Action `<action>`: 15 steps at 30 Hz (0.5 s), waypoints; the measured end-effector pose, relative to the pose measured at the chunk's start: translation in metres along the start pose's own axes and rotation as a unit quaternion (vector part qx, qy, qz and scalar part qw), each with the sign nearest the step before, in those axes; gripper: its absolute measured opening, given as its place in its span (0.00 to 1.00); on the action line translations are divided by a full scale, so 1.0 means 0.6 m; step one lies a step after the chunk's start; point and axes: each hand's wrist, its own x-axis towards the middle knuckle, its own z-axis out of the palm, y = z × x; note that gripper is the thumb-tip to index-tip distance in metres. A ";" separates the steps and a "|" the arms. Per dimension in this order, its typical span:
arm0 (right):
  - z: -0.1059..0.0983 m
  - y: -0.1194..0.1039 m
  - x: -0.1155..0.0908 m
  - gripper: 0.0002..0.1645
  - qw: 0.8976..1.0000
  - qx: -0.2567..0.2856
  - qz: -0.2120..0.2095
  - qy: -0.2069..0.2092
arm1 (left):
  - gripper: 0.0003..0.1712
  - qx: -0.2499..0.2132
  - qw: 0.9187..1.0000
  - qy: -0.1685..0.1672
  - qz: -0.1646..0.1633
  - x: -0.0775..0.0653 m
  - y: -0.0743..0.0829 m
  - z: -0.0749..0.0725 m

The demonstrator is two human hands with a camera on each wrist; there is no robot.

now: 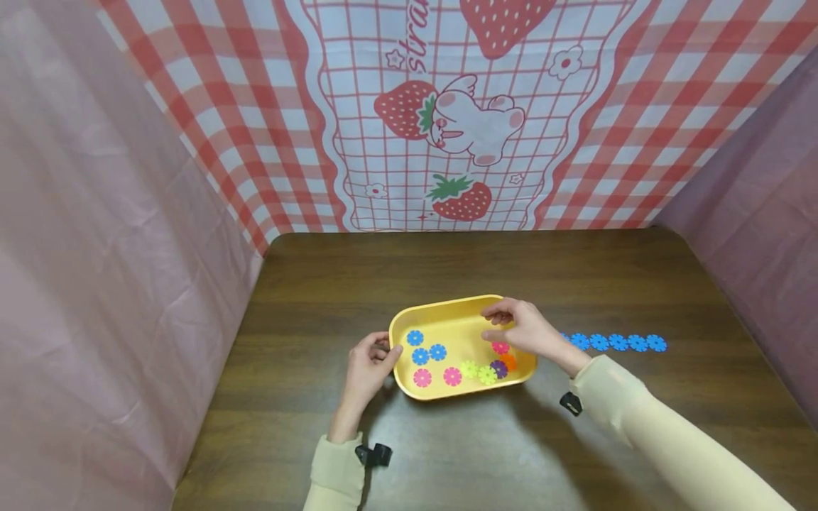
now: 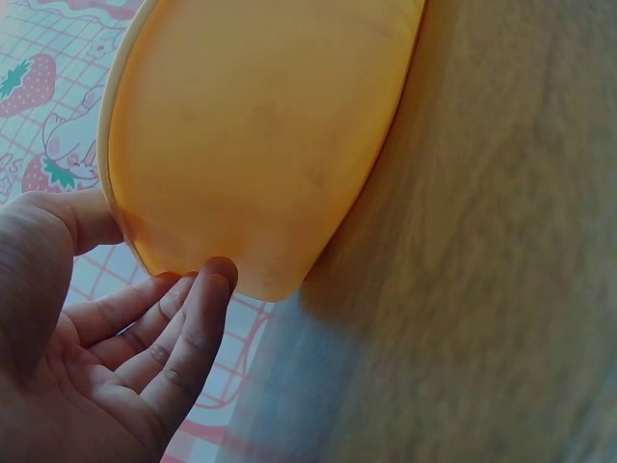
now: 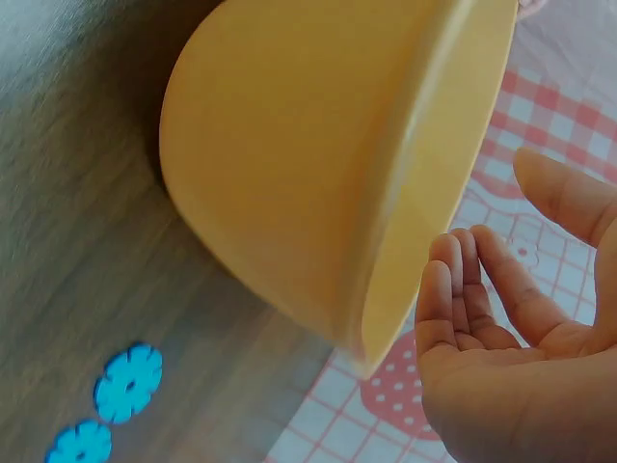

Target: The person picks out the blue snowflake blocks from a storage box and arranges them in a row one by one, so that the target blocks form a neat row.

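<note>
A yellow plastic tray (image 1: 460, 319) stands over the middle of the table, with several notched flower-shaped discs in it. My left hand (image 1: 367, 372) grips the tray's left end, its thumb over the rim and its fingers against the outside (image 2: 164, 328). Over the tray's right part hovers my right hand (image 1: 527, 330), fingers loosely bent, thumb apart, nothing between them (image 3: 521, 328). Blue discs (image 1: 420, 356) lie at the tray's left, pink discs (image 1: 452, 376) and yellow-green discs (image 1: 487, 375) along the near side. A purple disc (image 1: 500, 368), an orange disc (image 1: 509, 362) and a red-pink disc (image 1: 500, 348) are below my right hand.
A row of several blue discs (image 1: 618, 343) lies on the brown wooden table (image 1: 287, 426), right of the tray and partly behind my right wrist. A strawberry-print cloth (image 1: 390, 177) hangs at the table's back edge. Pink curtains (image 1: 115, 248) hang at both sides.
</note>
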 end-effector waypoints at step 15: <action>0.071 -0.009 0.025 0.21 1.000 0.003 -0.012 0.005 | 0.19 0.003 1.000 -0.002 -0.003 0.000 -0.004 -0.001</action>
